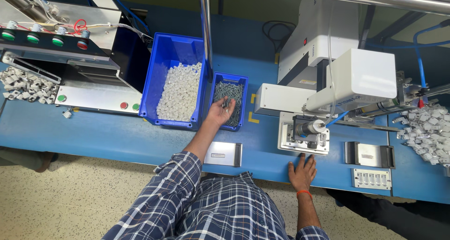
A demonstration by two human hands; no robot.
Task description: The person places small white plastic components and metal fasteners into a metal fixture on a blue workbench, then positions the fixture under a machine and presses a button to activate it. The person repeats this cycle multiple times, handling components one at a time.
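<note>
Blue desk (pixel 117 137) carries everything, under a metal frame; at its right stands a white press machine (pixel 337 76) with a small fixture plate (pixel 303 138) in front; at the left a control box (pixel 70 48) with green and red buttons. Next in size is the large blue bin (pixel 174 76) full of white plastic parts; beside it, touching, the small blue bin (pixel 229 99) with grey metal screws (pixel 234 92). Left hand (pixel 220 112) is inside the small bin, its fingers curled together on a few screws, so the picking step seems in hand; right hand (pixel 302 172) lies flat on the desk edge just below the fixture plate, fingers apart, holding nothing. As I judge, the next move calls for lifting out only a few screws without spilling and carrying them toward the fixture.
</note>
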